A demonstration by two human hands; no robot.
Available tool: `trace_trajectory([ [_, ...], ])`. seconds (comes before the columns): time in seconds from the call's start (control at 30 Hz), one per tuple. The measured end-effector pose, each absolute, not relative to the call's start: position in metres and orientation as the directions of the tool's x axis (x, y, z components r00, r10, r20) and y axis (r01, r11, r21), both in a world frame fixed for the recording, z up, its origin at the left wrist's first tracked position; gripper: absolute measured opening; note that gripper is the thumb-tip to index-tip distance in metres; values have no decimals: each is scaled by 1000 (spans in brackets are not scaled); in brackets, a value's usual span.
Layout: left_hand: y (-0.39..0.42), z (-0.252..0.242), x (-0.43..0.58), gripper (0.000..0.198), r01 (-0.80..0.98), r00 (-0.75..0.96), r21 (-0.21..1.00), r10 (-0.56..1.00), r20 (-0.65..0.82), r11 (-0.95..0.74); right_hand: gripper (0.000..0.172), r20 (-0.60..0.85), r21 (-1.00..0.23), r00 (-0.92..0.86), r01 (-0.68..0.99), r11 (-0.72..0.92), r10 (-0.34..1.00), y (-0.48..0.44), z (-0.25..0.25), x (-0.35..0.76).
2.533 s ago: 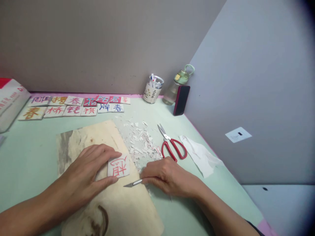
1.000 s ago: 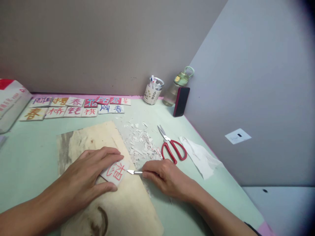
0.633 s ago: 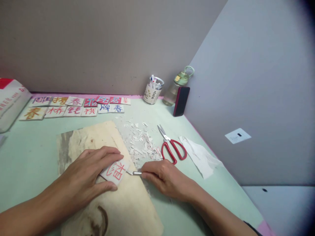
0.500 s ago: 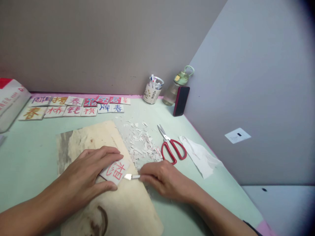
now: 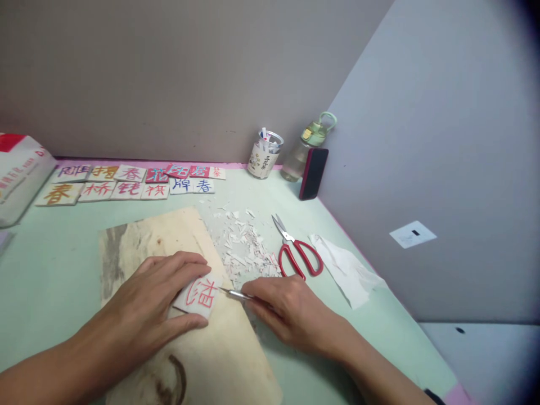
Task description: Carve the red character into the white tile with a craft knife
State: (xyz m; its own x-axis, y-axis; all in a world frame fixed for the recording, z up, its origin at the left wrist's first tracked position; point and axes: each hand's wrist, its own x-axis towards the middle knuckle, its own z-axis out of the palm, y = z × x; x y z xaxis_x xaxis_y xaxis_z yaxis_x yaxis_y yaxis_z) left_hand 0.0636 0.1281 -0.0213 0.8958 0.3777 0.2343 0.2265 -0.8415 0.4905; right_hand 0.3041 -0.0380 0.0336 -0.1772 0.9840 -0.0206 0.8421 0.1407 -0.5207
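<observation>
A small white tile (image 5: 198, 299) with a red character drawn on it lies on the wooden board (image 5: 228, 354). My left hand (image 5: 162, 292) grips it by its edges, thumb on the near side and fingers on the far side. In my right hand (image 5: 287, 306) is a slim metal craft knife (image 5: 237, 294), held between thumb and fingers. Its thin blade points left, and the tip is at the right edge of the tile by the red strokes. Whether the tip touches the tile I cannot tell.
White shavings (image 5: 242, 242) are scattered beyond the board. Red-handled scissors (image 5: 295, 244) and crumpled tissue (image 5: 348, 273) lie to the right. Two rows of painted character tiles (image 5: 126, 190) stand at the back left, near a bag (image 5: 21, 180). A can (image 5: 265, 156), bottle (image 5: 295, 157) and phone (image 5: 314, 174) are at the back.
The knife has turned in my right hand: its broad flat blade side showed before, now a thin profile. Its tip has shifted slightly up along the tile's edge. My left hand keeps its hold.
</observation>
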Motion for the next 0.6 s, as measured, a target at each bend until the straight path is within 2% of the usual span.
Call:
trace_trajectory([
  [0.2, 122, -21, 66, 50, 272, 880, 505, 424, 215, -819, 34, -4, -531, -219, 827, 183, 976, -46, 30, 304],
  [0.6, 123, -20, 67, 50, 290, 886, 504, 428, 182, -814, 34, 26, -574, -237, 792, 208, 971, -47, 33, 298],
])
